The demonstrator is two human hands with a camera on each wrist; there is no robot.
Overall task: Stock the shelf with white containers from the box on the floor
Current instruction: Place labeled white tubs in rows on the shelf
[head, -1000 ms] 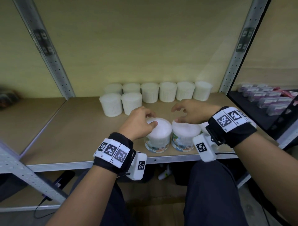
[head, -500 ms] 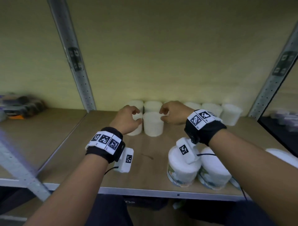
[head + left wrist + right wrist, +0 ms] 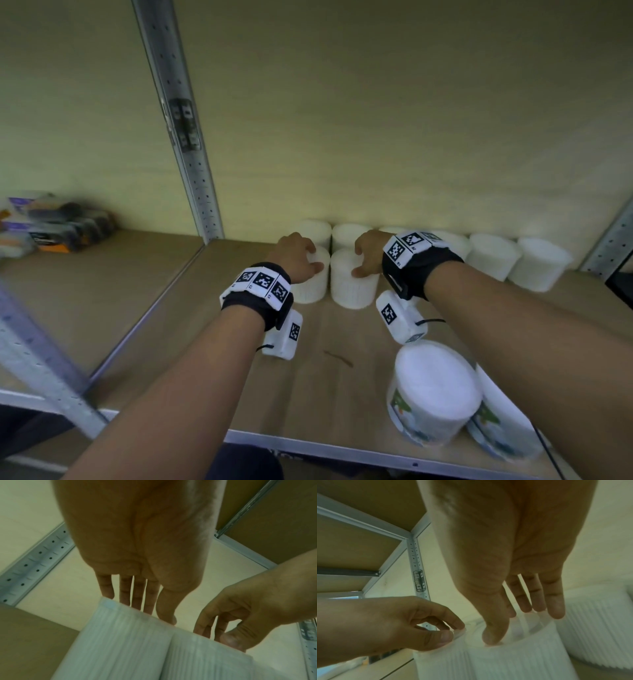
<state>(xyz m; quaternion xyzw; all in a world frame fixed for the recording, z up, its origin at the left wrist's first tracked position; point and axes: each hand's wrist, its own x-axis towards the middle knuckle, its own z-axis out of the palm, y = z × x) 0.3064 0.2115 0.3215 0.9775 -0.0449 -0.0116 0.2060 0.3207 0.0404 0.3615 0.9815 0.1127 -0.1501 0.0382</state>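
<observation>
Two white ribbed containers stand side by side in front of the back row on the wooden shelf (image 3: 212, 342). My left hand (image 3: 301, 257) grips the top of the left container (image 3: 310, 289), fingers over the far rim (image 3: 137, 605) and thumb at the front. My right hand (image 3: 368, 255) grips the top of the right container (image 3: 354, 291) in the same way, its thumb (image 3: 491, 637) pressed on the near rim. In the right wrist view the left hand (image 3: 450, 631) pinches the neighbouring container's rim (image 3: 436, 660).
A back row of several white containers (image 3: 493, 253) lines the wall. Two larger labelled white tubs (image 3: 435, 397) stand at the front right edge. A perforated metal upright (image 3: 191, 154) bounds the bay on the left, with dark packets (image 3: 58, 226) beyond it.
Both hands have left the labelled tubs at the shelf's front and reached back to the two ribbed containers, where they now hold the tops. The head view has moved closer and leftward.
</observation>
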